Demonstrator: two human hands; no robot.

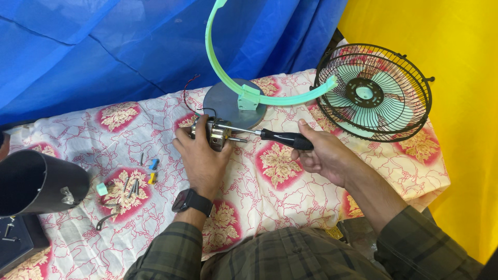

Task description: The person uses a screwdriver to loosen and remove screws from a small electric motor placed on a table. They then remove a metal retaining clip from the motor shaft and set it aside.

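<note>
My left hand [201, 153] grips a small metal fan motor [215, 133] on the patterned cloth, with red and black wires [188, 93] running off behind it. My right hand [322, 153] holds a screwdriver [282, 138] by its black handle, its metal shaft pointing left with the tip against the motor. Just behind the motor stands a round grey base [224, 103] carrying a curved mint-green bracket [249, 91].
A black wire fan cage [374, 93] with mint-green blades lies at the right. Loose screws and small parts [136, 179] are scattered at the left, near a dark cylindrical housing [39, 181]. The table [280, 186] is covered in white cloth with red flowers.
</note>
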